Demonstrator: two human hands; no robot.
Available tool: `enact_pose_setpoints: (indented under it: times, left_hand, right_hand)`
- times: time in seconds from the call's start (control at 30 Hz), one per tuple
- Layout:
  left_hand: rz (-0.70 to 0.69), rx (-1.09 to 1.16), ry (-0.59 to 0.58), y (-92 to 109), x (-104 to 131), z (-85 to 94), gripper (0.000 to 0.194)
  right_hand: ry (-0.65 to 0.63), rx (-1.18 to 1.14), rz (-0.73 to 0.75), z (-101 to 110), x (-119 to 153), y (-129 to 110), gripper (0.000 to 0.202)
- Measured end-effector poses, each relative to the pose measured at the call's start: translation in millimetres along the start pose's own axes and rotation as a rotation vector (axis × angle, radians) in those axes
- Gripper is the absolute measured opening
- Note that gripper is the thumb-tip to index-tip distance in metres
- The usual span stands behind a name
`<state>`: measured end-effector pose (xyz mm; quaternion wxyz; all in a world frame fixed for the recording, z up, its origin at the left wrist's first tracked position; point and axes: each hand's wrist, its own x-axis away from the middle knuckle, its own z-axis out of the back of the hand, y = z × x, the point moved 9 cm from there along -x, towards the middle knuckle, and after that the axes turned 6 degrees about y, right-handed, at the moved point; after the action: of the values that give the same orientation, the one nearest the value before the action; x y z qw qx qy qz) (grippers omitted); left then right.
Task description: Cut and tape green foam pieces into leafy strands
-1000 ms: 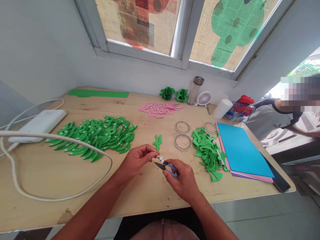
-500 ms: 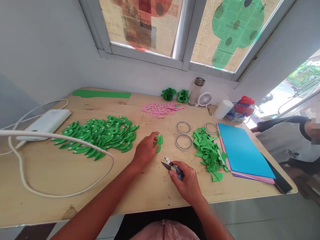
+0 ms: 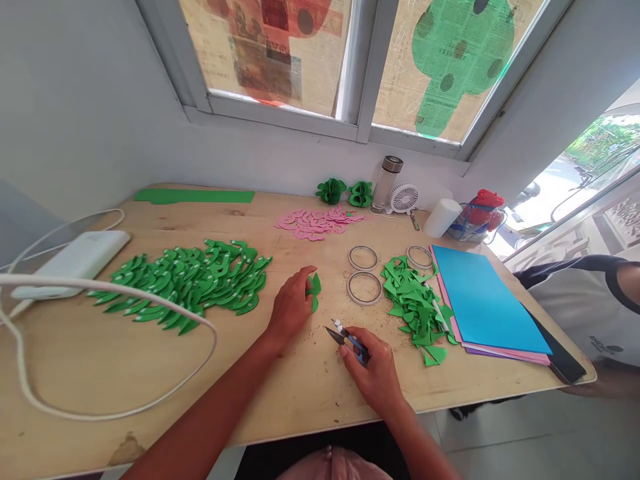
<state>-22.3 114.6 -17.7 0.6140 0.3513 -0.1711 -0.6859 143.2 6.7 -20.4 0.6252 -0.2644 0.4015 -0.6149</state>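
My left hand (image 3: 291, 301) is closed with its fingertips on a green paper cutout (image 3: 314, 294), just above the tabletop or on it; I cannot tell which. Part of the cutout is hidden behind the fingers. In my right hand (image 3: 375, 367) is a pair of blue-handled thread snips (image 3: 356, 345), the dark blades pointing left and slightly apart. Small white bits (image 3: 338, 325) cling to one blade tip. Left of my left hand spreads a pile of curved green cutouts (image 3: 185, 280) with white tabs on many of them.
Tape rolls (image 3: 364, 288) and green paper scraps (image 3: 417, 300) lie right of centre, beside blue sheets (image 3: 487, 300). Pink cutouts (image 3: 320, 222), a glass bottle (image 3: 387, 183) and a small fan (image 3: 404, 198) stand farther back. A white cable (image 3: 125, 283) loops at left. A person (image 3: 580, 300) is at right.
The green cutout shows a narrower side beside my left fingers. My right hand still holds the snips in about the same place. The view has shifted slightly, and the person at right has moved.
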Motion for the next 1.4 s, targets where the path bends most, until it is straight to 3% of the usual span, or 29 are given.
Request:
enact_pose_setpoints:
  times: [0.2, 0.33, 0.47, 0.7, 0.93, 1.4]
  left_hand:
    - [0.085, 0.412, 0.019, -1, 2, 3.9, 0.052]
    - [0.218, 0.822, -0.080, 5, 4, -1.7, 0.060]
    - [0.314, 1.010, -0.149, 10, 8, -6.1, 0.067]
    - [0.306, 1.075, -0.207, 14, 7, -9.1, 0.075]
    - [0.276, 1.084, -0.230, 15, 7, -11.2, 0.076]
    - [0.362, 1.033, -0.225, 3, 5, -16.8, 0.080]
  right_hand:
    - [0.109, -0.030, -0.009, 14, -12, -2, 0.026]
    - [0.200, -0.139, -0.064, 23, -32, -4, 0.031]
    - [0.232, -0.259, -0.152, 18, -58, 0, 0.036]
    - [0.144, -0.430, -0.184, -12, -91, -9, 0.026]
    - [0.047, -0.538, -0.235, -37, -100, -4, 0.016]
    - [0.079, -0.628, -0.318, -43, -92, 7, 0.017]
